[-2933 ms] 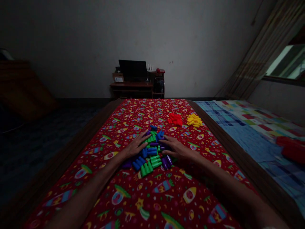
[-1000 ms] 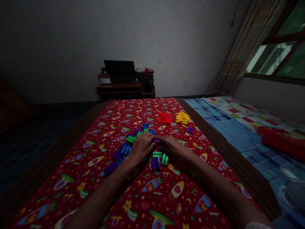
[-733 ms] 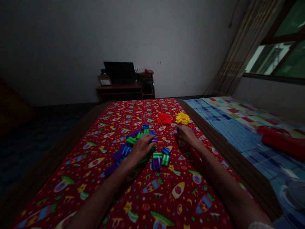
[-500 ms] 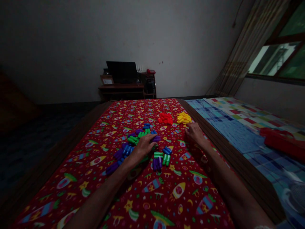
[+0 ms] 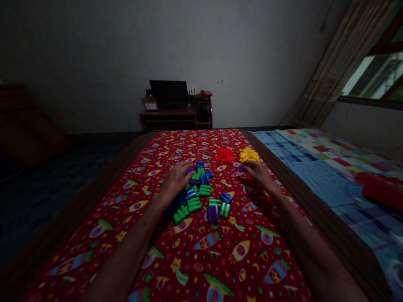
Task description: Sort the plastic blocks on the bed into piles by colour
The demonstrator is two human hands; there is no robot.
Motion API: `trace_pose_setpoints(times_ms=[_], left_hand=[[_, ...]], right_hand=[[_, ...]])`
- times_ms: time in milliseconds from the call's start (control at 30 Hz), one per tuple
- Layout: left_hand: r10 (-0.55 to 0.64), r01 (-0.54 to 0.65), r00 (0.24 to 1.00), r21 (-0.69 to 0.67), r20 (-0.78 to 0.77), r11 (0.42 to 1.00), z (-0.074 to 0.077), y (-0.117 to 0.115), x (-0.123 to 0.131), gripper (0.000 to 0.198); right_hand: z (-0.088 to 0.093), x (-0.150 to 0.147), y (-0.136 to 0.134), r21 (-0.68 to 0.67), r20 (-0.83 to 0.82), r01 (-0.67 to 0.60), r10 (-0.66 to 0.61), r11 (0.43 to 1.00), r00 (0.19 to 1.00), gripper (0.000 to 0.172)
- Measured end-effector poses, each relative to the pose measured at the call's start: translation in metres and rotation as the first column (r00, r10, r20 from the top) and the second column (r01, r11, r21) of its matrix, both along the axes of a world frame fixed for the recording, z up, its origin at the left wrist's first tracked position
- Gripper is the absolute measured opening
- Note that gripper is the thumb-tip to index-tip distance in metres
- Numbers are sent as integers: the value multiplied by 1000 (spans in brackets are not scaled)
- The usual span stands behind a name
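Note:
My left hand lies over the left side of a mixed pile of small tube-shaped plastic blocks, fingers apart. A purple block shows between its thumb and forefinger; it is unclear whether they grip it. Green blocks and blue blocks spread to the right of this hand. Near the right edge of the red cloth, my right hand pinches another purple block between thumb and fingers, just in front of the yellow blocks. A small group with a purple block sits closer to me.
Red blocks form a heap beside the yellow one. The patterned red cloth covers the table. To the right is a bed with a blue checked sheet and a red item. A desk with a monitor stands against the wall.
My left hand has drawn back to the left, uncovering green and blue blocks. My right hand now shows a purple block in its fingers. The view has turned slightly left.

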State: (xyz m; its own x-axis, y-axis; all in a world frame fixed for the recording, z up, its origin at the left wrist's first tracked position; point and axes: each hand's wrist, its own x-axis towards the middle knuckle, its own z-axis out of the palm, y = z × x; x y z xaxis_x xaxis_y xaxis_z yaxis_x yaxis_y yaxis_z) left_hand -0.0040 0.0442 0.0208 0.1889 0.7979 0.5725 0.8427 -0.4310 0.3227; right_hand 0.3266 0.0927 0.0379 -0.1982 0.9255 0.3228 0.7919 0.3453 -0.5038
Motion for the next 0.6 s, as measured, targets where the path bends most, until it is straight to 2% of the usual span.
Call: trace_pose_setpoints(times_ms=[67,167,267,333,400,500,533,600], left_hand=[[109,-109,994,-47,6,993,-6,9,-26,27],[171,-168,985,-228,-5,959,-15,15,-51,27],[193,-186,981,-371,-18,910,-17,13,-58,26],[201,-191,979,-415,-20,889,-14,11,-55,26],[202,-187,979,-460,-18,868,-10,9,-50,25],[210,-195,977,-505,-27,841,-3,8,-47,21],[235,-227,971,-478,-44,848,1,6,-47,21],[321,-332,943,-342,-90,879,10,2,-47,22]], right_hand=[[-2,22,5,11,136,81,-82,997,987,26],[-5,37,3,-17,260,164,-154,986,953,28],[-4,38,1,30,280,259,-257,965,925,31],[0,33,1,89,254,266,-280,960,926,32],[5,24,1,132,219,214,-239,968,946,31],[10,2,-5,148,133,34,-54,988,990,30],[10,-8,-10,146,97,-41,27,988,995,29],[9,-28,-21,125,29,-198,196,972,980,28]])
